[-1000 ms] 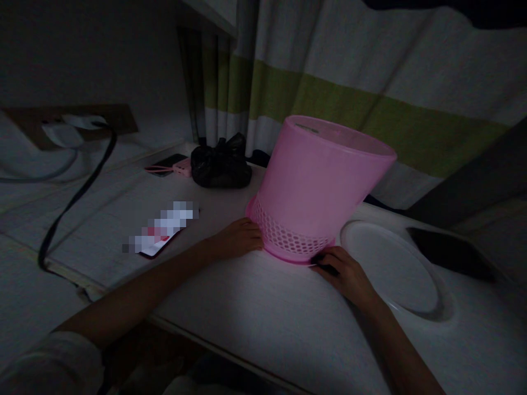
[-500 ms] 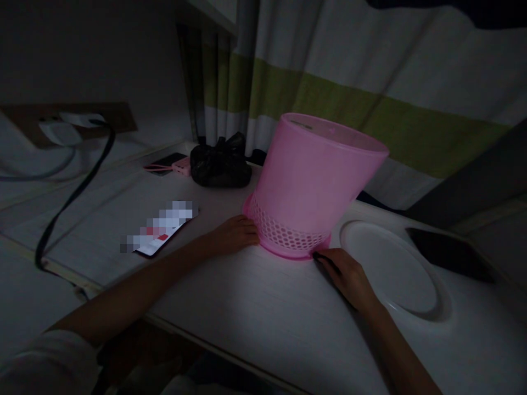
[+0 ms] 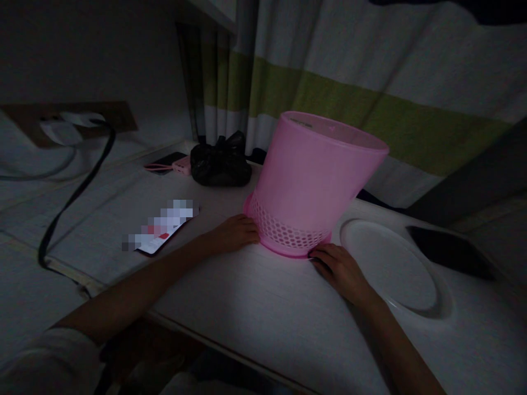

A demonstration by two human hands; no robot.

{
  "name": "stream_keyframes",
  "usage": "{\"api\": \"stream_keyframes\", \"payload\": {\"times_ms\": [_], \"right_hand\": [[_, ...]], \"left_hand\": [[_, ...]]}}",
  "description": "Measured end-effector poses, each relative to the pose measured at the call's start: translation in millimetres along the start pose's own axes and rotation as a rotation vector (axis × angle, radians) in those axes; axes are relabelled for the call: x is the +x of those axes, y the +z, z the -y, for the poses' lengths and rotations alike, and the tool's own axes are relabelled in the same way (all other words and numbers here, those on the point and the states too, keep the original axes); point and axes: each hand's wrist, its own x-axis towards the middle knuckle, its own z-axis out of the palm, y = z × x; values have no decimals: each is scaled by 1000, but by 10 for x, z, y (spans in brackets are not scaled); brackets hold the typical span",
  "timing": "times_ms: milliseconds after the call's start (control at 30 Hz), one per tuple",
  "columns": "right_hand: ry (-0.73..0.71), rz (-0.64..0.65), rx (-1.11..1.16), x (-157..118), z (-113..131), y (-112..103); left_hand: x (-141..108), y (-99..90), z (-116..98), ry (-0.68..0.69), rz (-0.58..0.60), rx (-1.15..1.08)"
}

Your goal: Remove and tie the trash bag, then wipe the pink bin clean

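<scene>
A pink plastic bin (image 3: 313, 181) with a band of holes near its base stands upright on the pale table (image 3: 247, 307). Against the left side of its base rests my left hand (image 3: 236, 233), fingers together on the rim. At the base's right front, my right hand (image 3: 340, 269) is closed on a small black object (image 3: 315, 254) that touches the pink rim. What that object is cannot be made out.
A lit phone (image 3: 164, 230) lies at the left. Behind are a black plastic bag (image 3: 221, 162) and a pink power bank (image 3: 181, 164). A round white lid (image 3: 391, 269) and a dark tablet (image 3: 450, 252) lie right. A black cable (image 3: 76, 195) hangs left.
My right hand has shifted slightly left and up along the bin's rim, with the black object. My left hand and the bin have stayed in place.
</scene>
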Motion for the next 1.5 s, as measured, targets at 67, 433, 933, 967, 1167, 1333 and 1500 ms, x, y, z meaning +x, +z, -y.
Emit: {"api": "stream_keyframes", "payload": {"times_ms": [67, 433, 933, 967, 1167, 1333, 1500], "right_hand": [[-5, 12, -6, 12, 10, -11], [33, 98, -196, 29, 137, 14], [5, 99, -98, -20, 17, -27], [5, 104, -98, -24, 4, -36], [23, 118, -23, -63, -9, -58], [67, 78, -32, -90, 83, -35], [63, 85, 6, -63, 226, -34]], "left_hand": [[4, -5, -7, 1, -1, -3], [12, -5, -15, -9, -2, -3], [10, -22, 21, -33, 33, 4], [7, -22, 33, -39, 36, 8], [-39, -46, 118, -70, 28, 21], [-17, -87, -16, -14, -71, 27], [111, -2, -395, 105, -153, 47]]}}
